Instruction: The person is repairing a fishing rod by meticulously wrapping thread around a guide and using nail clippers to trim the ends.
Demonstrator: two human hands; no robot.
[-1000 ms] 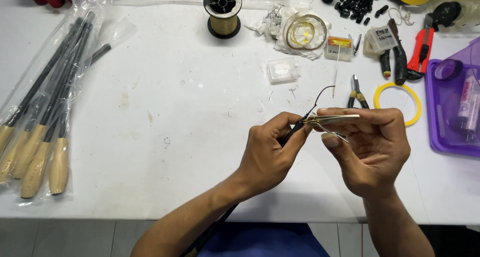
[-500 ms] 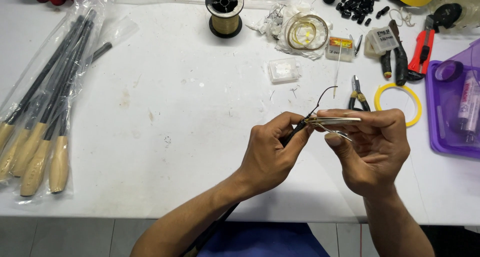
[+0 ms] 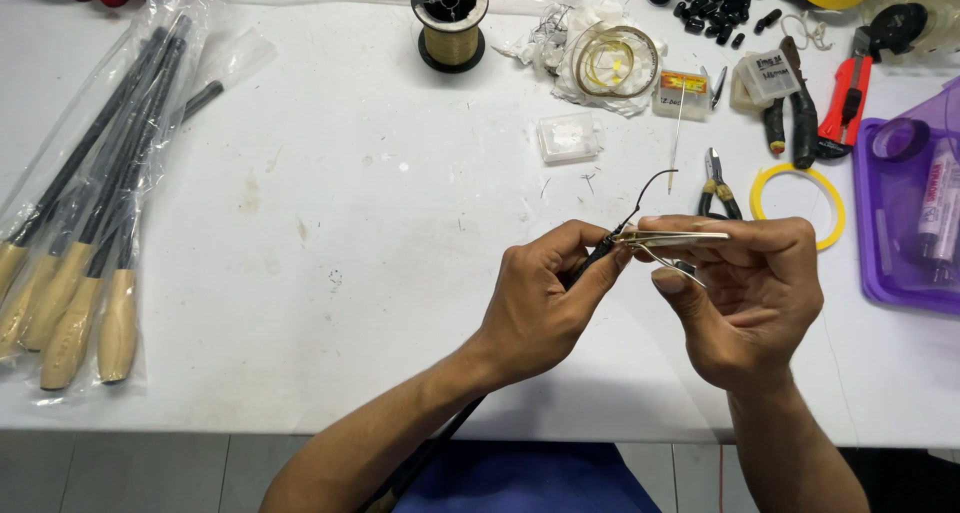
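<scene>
Left hand (image 3: 540, 308) at frame centre, fingers pinched on thin black rod (image 3: 590, 262), right hand (image 3: 750, 293) just beside it, fingers closed on pale flat strip (image 3: 675, 238) meeting the rod tip, above white tabletop (image 3: 350, 273), bagged cork-handled rods (image 3: 80, 233) at left.

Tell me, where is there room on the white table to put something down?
The widest bare patch of the table lies between the bagged rods on the left and the hands, left hand and right hand. The far right corner is crowded: pliers, yellow ring, purple tray.
</scene>
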